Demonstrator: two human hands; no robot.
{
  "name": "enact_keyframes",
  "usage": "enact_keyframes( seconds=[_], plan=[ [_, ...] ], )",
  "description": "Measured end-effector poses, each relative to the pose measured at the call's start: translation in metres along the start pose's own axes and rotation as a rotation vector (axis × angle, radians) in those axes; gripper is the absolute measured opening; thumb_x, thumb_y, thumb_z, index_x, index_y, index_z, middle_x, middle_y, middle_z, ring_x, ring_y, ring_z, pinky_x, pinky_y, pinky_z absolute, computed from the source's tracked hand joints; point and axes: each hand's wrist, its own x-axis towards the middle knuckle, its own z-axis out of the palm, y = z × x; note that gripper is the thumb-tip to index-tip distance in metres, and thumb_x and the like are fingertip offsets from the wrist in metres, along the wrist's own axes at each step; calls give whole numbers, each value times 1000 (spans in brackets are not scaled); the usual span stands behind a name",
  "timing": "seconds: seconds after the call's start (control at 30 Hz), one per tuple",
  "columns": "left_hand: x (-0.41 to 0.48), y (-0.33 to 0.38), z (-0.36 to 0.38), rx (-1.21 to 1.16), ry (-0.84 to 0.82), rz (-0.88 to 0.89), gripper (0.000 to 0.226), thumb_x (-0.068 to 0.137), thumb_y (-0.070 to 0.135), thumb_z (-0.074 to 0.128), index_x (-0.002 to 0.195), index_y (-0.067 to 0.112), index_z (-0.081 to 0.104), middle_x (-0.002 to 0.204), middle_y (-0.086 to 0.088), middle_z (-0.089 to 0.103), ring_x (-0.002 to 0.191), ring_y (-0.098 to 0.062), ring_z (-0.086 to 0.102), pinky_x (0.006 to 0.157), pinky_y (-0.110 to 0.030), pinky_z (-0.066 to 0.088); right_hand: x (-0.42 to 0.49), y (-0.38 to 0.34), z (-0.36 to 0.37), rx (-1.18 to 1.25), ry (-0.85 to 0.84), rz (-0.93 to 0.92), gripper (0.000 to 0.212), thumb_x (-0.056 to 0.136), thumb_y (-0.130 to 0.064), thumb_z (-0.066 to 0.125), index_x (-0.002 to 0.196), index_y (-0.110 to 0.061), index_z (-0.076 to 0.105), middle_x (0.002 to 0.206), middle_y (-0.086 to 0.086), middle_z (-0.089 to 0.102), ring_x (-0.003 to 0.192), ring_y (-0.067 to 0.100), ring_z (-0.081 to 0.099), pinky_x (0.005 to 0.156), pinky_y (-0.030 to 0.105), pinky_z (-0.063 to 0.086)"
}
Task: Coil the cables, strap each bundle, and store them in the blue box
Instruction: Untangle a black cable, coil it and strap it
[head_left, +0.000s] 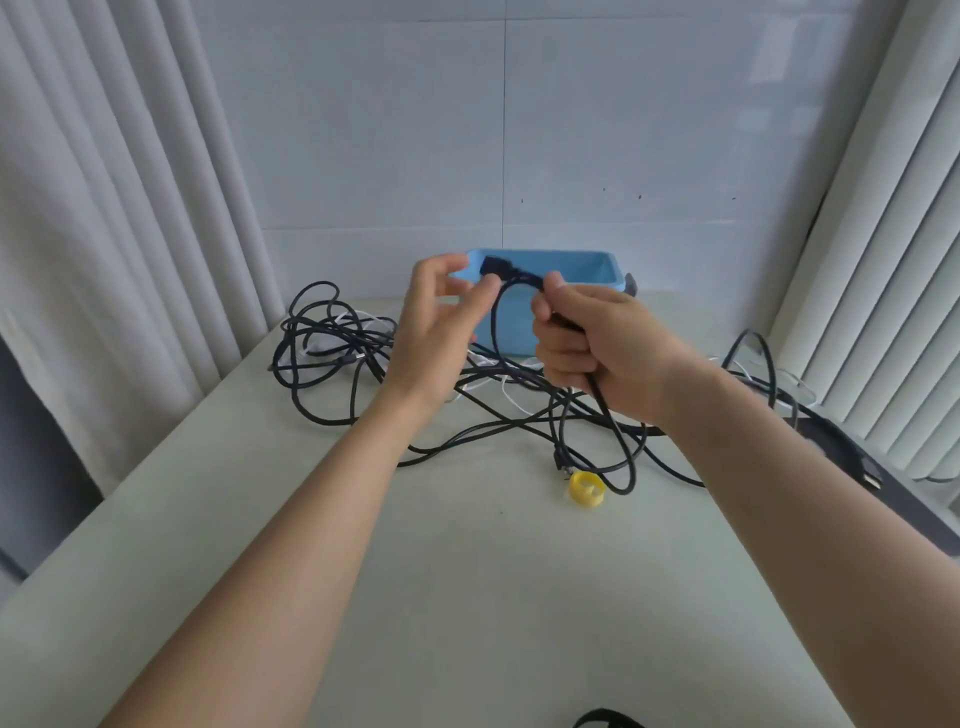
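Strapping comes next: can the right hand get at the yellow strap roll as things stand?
Probably not yet: the right hand grips the black cable. The yellow strap roll lies uncovered on the table, a cable loop beside it.
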Motion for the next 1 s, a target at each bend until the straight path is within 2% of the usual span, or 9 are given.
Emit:
enact_keyframes(
  seconds=[0.07,0.13,0.3,0.43,0.6,0.7,0.8,0.87,1.0],
  plan=[
    [-3,1,4,-117,-2,-148,77,66,58,69,130,26,42,121,-4,54,99,-14,61,86,-36,57,2,-5,-2,155,80,-72,38,108,-35,35,77,-17,48,56,-5,22,46,11,21,46,23,25],
    [-8,-2,9,-165,-147,-278,79,67,48,74,134,23,42,118,-2,58,101,-14,64,92,-38,57,2,-12,-4,280,99,-146,38,108,-36,34,78,-17,49,56,-5,21,47,11,21,49,23,28],
    [-38,-5,38,7,-813,-303,49,89,35,71,134,22,56,125,6,69,116,-7,64,103,-28,47,-3,-28,-8,414,11,-256,35,108,-35,30,88,-17,52,50,-8,25,43,8,21,52,22,25],
    [-55,-14,56,408,-1080,-138,19,102,24,57,113,27,71,101,2,69,86,-5,63,80,-23,48,-8,-35,-17,510,-65,-245,35,109,-31,27,97,-14,55,46,-8,30,41,6,23,49,19,24],
    [-43,-35,44,635,-836,-61,23,103,32,53,102,26,75,97,11,74,91,-7,64,80,-22,45,-13,-44,-44,653,-199,-107,37,107,-29,27,103,-9,58,47,-6,32,41,6,15,38,18,21],
    [-30,-46,29,789,-637,46,29,101,36,56,87,19,74,70,9,65,70,-12,60,62,-25,39,-19,-47,-53,478,-200,8,38,105,-31,28,94,-11,58,49,-9,17,38,5,12,34,17,17],
    [-18,-59,9,963,-450,97,35,100,39,57,73,18,63,64,7,59,67,-18,57,61,-32,40,-25,-50,-53,177,-178,110,35,103,-34,30,80,-18,51,50,-10,10,37,7,6,33,18,11],
    [-10,-63,-7,885,-329,18,30,99,38,58,72,26,63,63,10,63,66,-14,61,64,-31,46,-28,-51,-52,-43,-187,146,37,103,-35,33,73,-18,47,49,-9,11,38,9,6,36,20,8],
    [2,-53,-27,330,-72,-291,28,96,29,66,73,14,70,45,11,53,48,-12,48,53,-25,46,-28,-44,-43,-577,-206,144,44,105,-32,40,66,-13,43,49,-5,22,45,14,13,44,26,12]
  ],
)
